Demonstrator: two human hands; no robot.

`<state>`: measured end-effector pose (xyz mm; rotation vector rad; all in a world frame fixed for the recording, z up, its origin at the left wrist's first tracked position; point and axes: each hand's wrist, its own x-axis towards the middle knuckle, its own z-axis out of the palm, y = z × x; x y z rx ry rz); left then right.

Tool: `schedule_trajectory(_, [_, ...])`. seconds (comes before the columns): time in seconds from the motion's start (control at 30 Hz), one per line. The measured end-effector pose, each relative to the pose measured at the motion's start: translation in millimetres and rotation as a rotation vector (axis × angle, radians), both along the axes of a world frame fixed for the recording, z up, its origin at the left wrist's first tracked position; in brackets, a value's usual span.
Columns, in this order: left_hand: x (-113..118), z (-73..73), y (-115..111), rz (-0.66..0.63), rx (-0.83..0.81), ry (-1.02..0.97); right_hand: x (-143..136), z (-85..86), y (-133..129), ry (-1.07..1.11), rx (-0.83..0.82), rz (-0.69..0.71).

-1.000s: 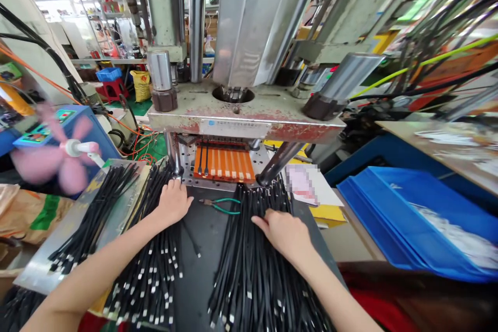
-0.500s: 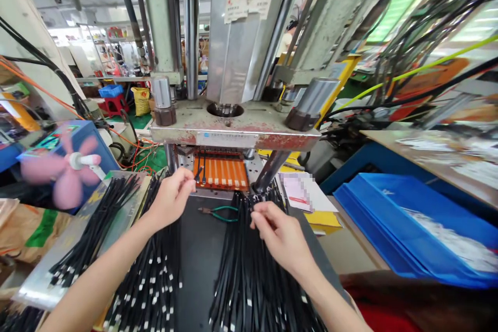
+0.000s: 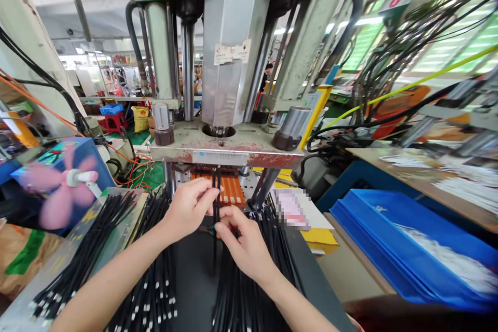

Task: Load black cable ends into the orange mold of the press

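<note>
Black cables (image 3: 213,179), pinched by the left hand (image 3: 192,205) and right hand (image 3: 246,241), hang in front of the orange plate (image 3: 234,190) beyond the grip, seemingly mid-handling, with bundles (image 3: 251,301) flanking it (done or pending, unclear).

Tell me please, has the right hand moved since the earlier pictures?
Yes. The right hand has moved left, towards the left hand. Judged against the right front post, it was right of the foot; now it is left.
</note>
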<state>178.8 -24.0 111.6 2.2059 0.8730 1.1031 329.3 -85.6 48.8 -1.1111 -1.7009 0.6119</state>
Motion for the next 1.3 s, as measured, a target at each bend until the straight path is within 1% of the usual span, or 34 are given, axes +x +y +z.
schedule_trajectory(0.07, [2.7, 4.2, 2.3, 0.037, 0.042, 0.011, -0.6, -6.2, 2.7, -0.048, -0.032, 0.037])
schedule_trajectory(0.17, [7.3, 15.9, 13.1, 0.062, 0.195, -0.003, -0.5, -22.0, 17.3, -0.126, -0.097, 0.077])
schedule_trajectory(0.23, [10.4, 25.0, 24.4, 0.014, 0.319, 0.006, 1.0, -31.8, 38.3, -0.152, -0.106, 0.038])
schedule_trajectory(0.3, [13.1, 30.1, 35.0, -0.057, 0.427, 0.021, 3.9, -36.8, 67.7, -0.155, -0.083, -0.057])
schedule_trajectory(0.33, [14.0, 29.3, 39.3, -0.079, 0.468, 0.018, 6.0, -37.2, 84.2, -0.145, -0.069, -0.108])
schedule_trajectory(0.37, [14.2, 25.5, 42.7, -0.075, 0.491, 0.004, 8.4, -36.7, 100.9, -0.128, -0.064, -0.151])
schedule_trajectory(0.4, [13.8, 18.4, 45.6, -0.040, 0.493, -0.028, 11.0, -35.7, 116.9, -0.107, -0.071, -0.179])
schedule_trajectory(0.43, [12.4, 7.9, 48.2, 0.019, 0.475, -0.064, 13.8, -34.7, 131.6, -0.087, -0.086, -0.193])
schedule_trajectory(0.5, [7.0, -20.8, 53.6, 0.150, 0.396, -0.075, 19.2, -34.5, 155.7, -0.058, -0.129, -0.187])
schedule_trajectory(0.53, [3.4, -37.0, 56.6, 0.169, 0.357, -0.016, 21.6, -35.5, 164.6, -0.052, -0.152, -0.179])
schedule_trajectory(0.57, [-0.5, -52.9, 59.5, 0.136, 0.338, 0.086, 23.6, -37.0, 171.4, -0.049, -0.173, -0.173])
schedule_trajectory(0.63, [-7.8, -79.8, 64.3, -0.012, 0.354, 0.341, 26.6, -40.4, 179.0, -0.052, -0.203, -0.162])
schedule_trajectory(0.67, [-11.0, -89.4, 65.8, -0.090, 0.375, 0.453, 27.6, -41.6, 180.0, -0.059, -0.217, -0.155])
schedule_trajectory(0.7, [-13.7, -95.9, 66.4, -0.145, 0.394, 0.542, 28.3, -42.2, 179.4, -0.070, -0.227, -0.148])
schedule_trajectory(0.73, [-16.0, -99.5, 66.3, -0.177, 0.404, 0.610, 28.9, -42.0, 177.6, -0.085, -0.233, -0.143])
schedule_trajectory(0.8, [-19.4, -99.1, 64.6, -0.212, 0.397, 0.707, 29.6, -40.0, 172.0, -0.110, -0.232, -0.143])
schedule_trajectory(0.87, [-20.6, -92.3, 63.4, -0.227, 0.365, 0.761, 29.7, -36.4, 167.4, -0.176, -0.208, -0.159])
schedule_trajectory(0.97, [-14.5, -79.9, 71.9, -0.211, 0.299, 0.807, 29.2, -31.4, 168.1, -0.392, -0.163, -0.271])
schedule_trajectory(1.03, [-4.1, -74.5, 88.0, -0.169, 0.237, 0.849, 28.9, -29.3, 171.0, -0.495, -0.153, -0.386])
schedule_trajectory(1.07, [2.3, -72.8, 98.6, -0.140, 0.194, 0.877, 28.7, -28.7, 171.2, -0.511, -0.156, -0.433])
schedule_trajectory(1.13, [16.0, -70.9, 122.1, -0.079, 0.102, 0.926, 28.0, -28.4, 166.7, -0.539, -0.155, -0.477])
schedule_trajectory(1.2, [29.2, -69.3, 144.4, -0.029, 0.038, 0.939, 26.9, -29.0, 157.3, -0.579, -0.158, -0.445])
schedule_trajectory(1.3, [46.7, -64.1, 168.0, 0.026, 0.022, 0.901, 23.4, -29.1, 148.8, -0.615, -0.192, -0.360])
